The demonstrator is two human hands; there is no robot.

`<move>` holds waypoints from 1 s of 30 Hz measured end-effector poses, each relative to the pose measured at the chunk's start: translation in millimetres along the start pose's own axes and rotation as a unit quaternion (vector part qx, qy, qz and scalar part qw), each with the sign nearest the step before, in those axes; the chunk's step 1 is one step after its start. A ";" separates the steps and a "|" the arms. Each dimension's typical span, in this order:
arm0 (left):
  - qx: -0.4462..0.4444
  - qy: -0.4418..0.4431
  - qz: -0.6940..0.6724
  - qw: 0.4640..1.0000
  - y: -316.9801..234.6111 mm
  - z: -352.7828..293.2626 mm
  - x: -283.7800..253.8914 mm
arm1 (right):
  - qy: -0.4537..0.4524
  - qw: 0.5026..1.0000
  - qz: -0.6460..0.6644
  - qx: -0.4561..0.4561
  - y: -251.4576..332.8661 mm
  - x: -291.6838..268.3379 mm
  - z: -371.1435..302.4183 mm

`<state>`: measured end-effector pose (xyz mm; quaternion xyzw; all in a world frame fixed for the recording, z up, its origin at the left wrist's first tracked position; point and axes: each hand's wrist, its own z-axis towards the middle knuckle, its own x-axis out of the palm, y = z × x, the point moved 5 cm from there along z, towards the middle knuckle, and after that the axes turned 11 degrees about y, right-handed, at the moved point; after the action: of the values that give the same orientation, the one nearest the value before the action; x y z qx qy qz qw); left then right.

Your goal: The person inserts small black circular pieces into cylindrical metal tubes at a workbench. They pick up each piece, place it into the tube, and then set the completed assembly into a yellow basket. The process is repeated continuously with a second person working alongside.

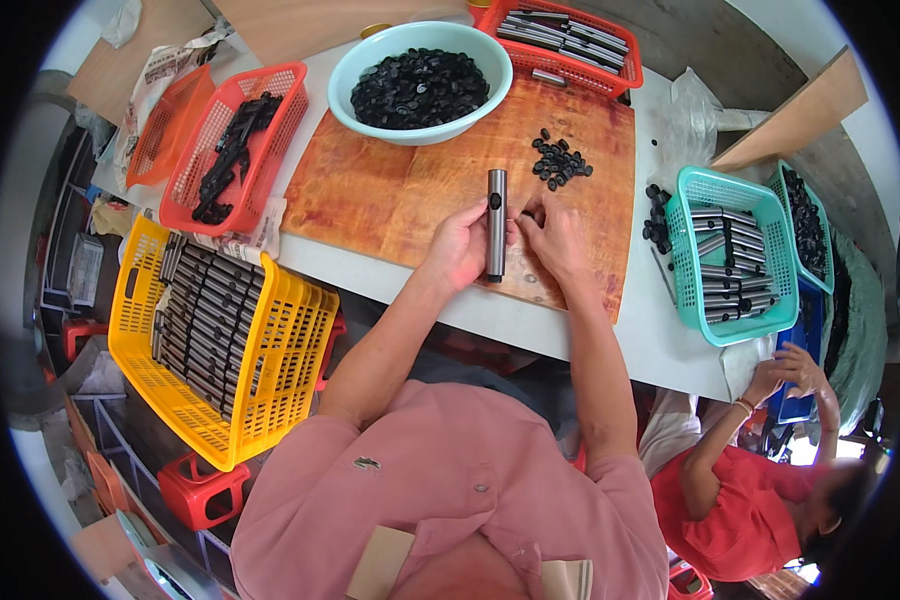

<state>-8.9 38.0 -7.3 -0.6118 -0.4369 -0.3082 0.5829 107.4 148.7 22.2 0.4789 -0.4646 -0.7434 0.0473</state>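
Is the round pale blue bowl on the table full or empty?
Well filled, not empty: black pieces cover the bottom of the bowl, leaving some inner wall bare.

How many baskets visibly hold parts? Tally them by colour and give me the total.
Yellow basket: 1
Red baskets: 2
Green baskets: 2
Total: 5
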 end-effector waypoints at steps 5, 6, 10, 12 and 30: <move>0.011 -0.018 -0.023 1.000 0.4 3.4 -5.2 | -0.046 0.998 0.037 0.031 -12.9 1.9 -0.8; 0.011 -0.026 -0.023 0.999 -2.1 4.5 -5.4 | -0.055 0.996 0.050 0.043 -14.8 0.9 -2.5; 0.004 -0.014 -0.027 1.000 -5.4 4.8 -7.6 | -0.074 0.990 0.093 0.073 -17.4 -0.4 -6.6; 0.017 -0.017 -0.026 0.999 -7.1 3.1 -3.7 | -0.068 0.990 0.086 0.083 -12.8 -3.6 -7.2; 0.008 0.098 -0.138 0.985 -25.4 -16.8 44.5 | -0.062 0.992 0.067 0.084 -13.1 -1.7 -7.5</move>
<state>-10.4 27.7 45.7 -0.5074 -0.4604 -0.4407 0.5800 118.8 152.1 12.8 0.4022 -0.5586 -0.7249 0.0274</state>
